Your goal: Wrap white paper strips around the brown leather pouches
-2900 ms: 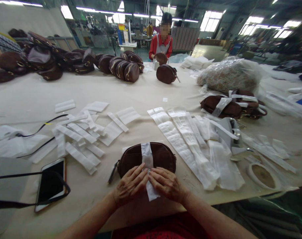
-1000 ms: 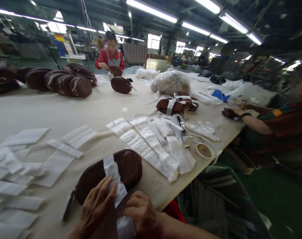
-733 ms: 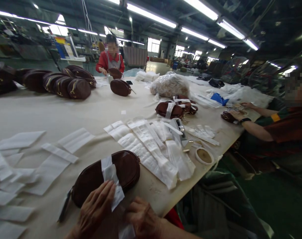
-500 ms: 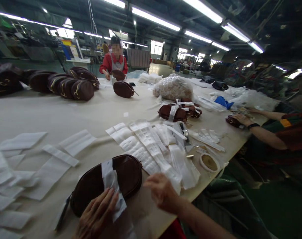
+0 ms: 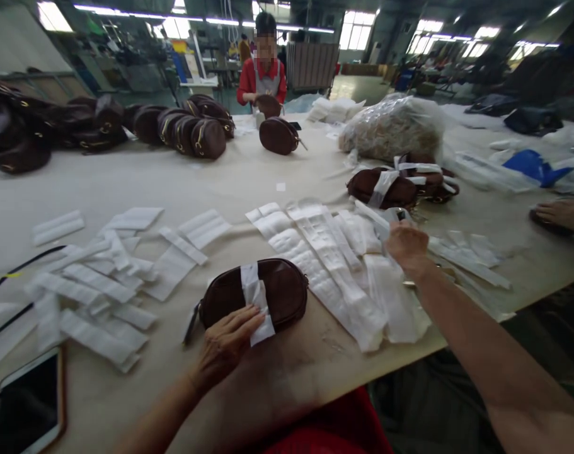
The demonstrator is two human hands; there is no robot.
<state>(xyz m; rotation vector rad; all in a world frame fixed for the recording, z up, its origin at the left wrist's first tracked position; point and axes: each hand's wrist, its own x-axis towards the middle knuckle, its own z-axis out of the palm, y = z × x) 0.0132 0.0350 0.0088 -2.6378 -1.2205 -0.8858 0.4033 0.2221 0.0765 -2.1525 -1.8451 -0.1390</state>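
A small brown leather bag [image 5: 277,290] lies on the table in front of me with a white foam strip [image 5: 254,296] wrapped over its middle. My left hand [image 5: 227,343] lies flat on the strip's near end, fingers stretched out, pressing it against the bag. My right hand [image 5: 406,246] reaches out to the right over the pile of long white foam sheets [image 5: 334,258]. Its fingers curl down around something among the sheets near a metal object; I cannot make out what.
Loose white strips [image 5: 102,277] lie to the left, with a phone [image 5: 31,403] and black cable at the near left edge. Wrapped brown bags [image 5: 385,186] and a plastic sack [image 5: 393,126] sit right. Brown bags [image 5: 192,132] are heaped far left. One person stands at the far end; another's hand [image 5: 563,214] rests at right.
My right hand left the strip by the bag and reached out right to the foam sheets. My left hand stayed on the strip. My view swung back left and down.
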